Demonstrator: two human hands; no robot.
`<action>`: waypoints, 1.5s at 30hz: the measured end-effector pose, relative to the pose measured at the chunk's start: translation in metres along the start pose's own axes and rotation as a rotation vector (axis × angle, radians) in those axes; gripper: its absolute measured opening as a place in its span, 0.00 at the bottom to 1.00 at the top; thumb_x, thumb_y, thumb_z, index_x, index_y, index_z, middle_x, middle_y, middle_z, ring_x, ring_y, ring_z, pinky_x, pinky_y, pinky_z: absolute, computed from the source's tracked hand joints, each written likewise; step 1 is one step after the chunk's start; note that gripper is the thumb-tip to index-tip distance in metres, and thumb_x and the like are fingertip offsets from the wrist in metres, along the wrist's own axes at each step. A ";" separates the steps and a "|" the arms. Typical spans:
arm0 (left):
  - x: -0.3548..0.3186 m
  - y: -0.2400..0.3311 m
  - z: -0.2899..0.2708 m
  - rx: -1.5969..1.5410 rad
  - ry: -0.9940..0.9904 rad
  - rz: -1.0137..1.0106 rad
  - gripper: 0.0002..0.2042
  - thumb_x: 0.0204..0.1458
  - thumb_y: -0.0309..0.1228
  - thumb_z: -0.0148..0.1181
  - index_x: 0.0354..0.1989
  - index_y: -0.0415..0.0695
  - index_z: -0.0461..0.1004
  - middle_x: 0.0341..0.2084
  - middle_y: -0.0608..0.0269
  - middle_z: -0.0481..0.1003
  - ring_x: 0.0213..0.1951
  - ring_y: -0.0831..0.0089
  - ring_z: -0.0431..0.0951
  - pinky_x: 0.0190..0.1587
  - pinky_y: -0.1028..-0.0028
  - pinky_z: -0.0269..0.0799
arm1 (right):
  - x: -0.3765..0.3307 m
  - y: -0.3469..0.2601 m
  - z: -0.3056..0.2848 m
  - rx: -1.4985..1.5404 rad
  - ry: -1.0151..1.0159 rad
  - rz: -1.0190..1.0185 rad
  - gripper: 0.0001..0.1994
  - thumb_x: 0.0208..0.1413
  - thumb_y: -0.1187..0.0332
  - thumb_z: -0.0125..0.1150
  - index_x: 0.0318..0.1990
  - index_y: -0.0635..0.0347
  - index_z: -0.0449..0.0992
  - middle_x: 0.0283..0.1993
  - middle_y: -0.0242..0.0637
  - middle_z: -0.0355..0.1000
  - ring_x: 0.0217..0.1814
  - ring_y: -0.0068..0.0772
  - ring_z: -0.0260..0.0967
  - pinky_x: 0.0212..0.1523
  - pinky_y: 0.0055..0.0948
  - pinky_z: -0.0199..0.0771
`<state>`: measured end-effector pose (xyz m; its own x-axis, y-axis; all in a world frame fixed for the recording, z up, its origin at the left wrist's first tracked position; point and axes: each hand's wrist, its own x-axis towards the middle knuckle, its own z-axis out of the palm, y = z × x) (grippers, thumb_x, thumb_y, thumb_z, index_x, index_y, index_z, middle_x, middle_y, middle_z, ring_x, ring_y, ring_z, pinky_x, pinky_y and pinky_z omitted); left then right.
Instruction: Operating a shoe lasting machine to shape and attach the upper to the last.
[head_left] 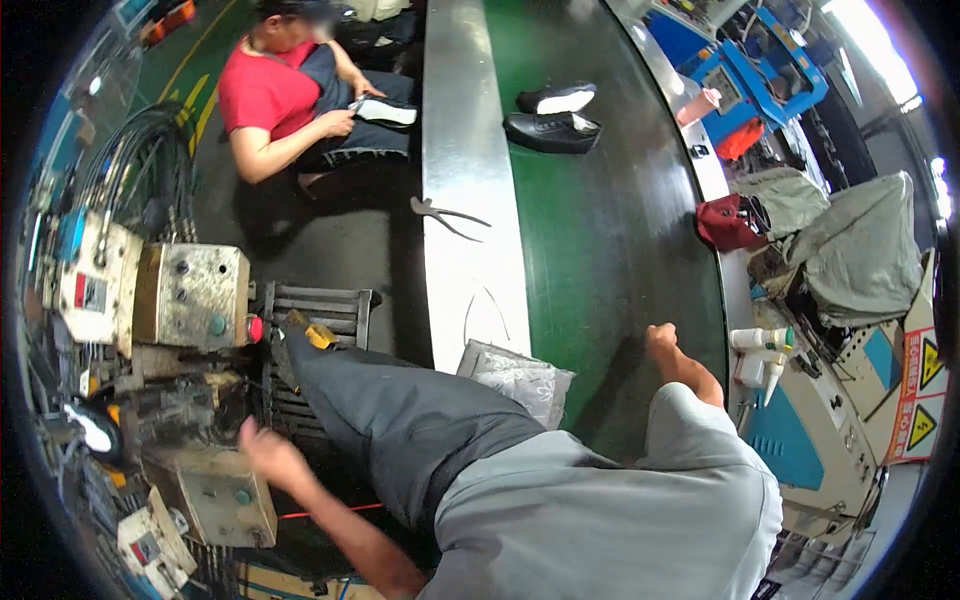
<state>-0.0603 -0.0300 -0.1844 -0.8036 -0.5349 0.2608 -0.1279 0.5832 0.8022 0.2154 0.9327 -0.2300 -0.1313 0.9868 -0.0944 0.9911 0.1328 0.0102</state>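
My left hand [275,455] is at the left, smeared by motion, close to a worn control box [222,500] with a green button. A thumb or finger points up from it; the other fingers are unclear. Out to the right, my right hand [661,340] is over the dark green conveyor belt [610,260], its fingers curled in, with nothing seen in them. Two black shoes [553,132] with white insides lie on the far part of the belt. On the metal ledge beside it rest dark pincers [447,216]. A grey patterned cushion or pouch [520,378] lies at my knee.
Across the ledge a person in a red shirt [268,85] sits handling a shoe [385,110]. A second control box [195,300] and a slatted stool [320,305] stand left. Bottles [762,340], a red bag [730,222] and covered machinery [855,250] line the right.
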 end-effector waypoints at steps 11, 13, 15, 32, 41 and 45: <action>-0.143 0.192 0.254 0.288 -1.073 0.616 0.31 0.57 0.14 0.51 0.73 0.24 0.59 0.74 0.31 0.58 0.76 0.39 0.58 0.78 0.53 0.54 | -0.034 -0.408 -0.029 0.338 0.031 -0.867 0.33 0.60 0.62 0.65 0.71 0.65 0.66 0.69 0.61 0.70 0.73 0.61 0.66 0.73 0.51 0.68; -0.152 0.187 0.256 0.341 -1.075 0.667 0.32 0.56 0.15 0.52 0.73 0.24 0.58 0.75 0.31 0.57 0.77 0.39 0.57 0.79 0.53 0.53 | -0.012 -0.474 -0.050 0.326 0.110 -0.974 0.35 0.59 0.62 0.67 0.72 0.64 0.65 0.72 0.61 0.67 0.74 0.62 0.66 0.74 0.52 0.67; -0.151 0.197 0.248 0.471 -1.133 0.664 0.34 0.56 0.15 0.52 0.74 0.24 0.56 0.77 0.31 0.54 0.78 0.40 0.54 0.80 0.54 0.50 | -0.006 -0.530 -0.061 0.317 0.076 -1.042 0.38 0.57 0.62 0.71 0.73 0.63 0.64 0.74 0.61 0.64 0.75 0.63 0.64 0.75 0.51 0.66; -0.170 0.196 0.268 0.407 -1.148 0.746 0.35 0.56 0.22 0.56 0.75 0.25 0.57 0.79 0.33 0.50 0.80 0.40 0.49 0.81 0.53 0.45 | 0.021 -0.512 -0.075 -0.043 -0.134 -0.943 0.35 0.42 0.44 0.82 0.52 0.62 0.84 0.58 0.59 0.78 0.64 0.65 0.74 0.61 0.55 0.78; -0.141 0.166 0.247 0.354 -1.254 0.632 0.31 0.55 0.22 0.60 0.69 0.26 0.66 0.76 0.33 0.56 0.78 0.40 0.54 0.80 0.54 0.51 | -0.134 -0.325 -0.046 0.149 -0.486 -0.750 0.32 0.51 0.42 0.70 0.37 0.72 0.85 0.39 0.62 0.83 0.43 0.63 0.84 0.46 0.53 0.84; -0.149 0.158 0.216 0.278 -1.242 0.641 0.25 0.55 0.22 0.58 0.63 0.28 0.73 0.71 0.32 0.65 0.74 0.38 0.62 0.77 0.53 0.57 | -0.226 -0.201 -0.023 0.159 -0.493 -0.537 0.45 0.46 0.35 0.76 0.56 0.73 0.77 0.53 0.65 0.80 0.57 0.63 0.81 0.56 0.52 0.83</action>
<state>-0.0861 0.2740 -0.2123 -0.7259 0.6527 -0.2170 0.4551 0.6923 0.5599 0.0457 0.6850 -0.1877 -0.6096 0.6294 -0.4818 0.7899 0.5329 -0.3034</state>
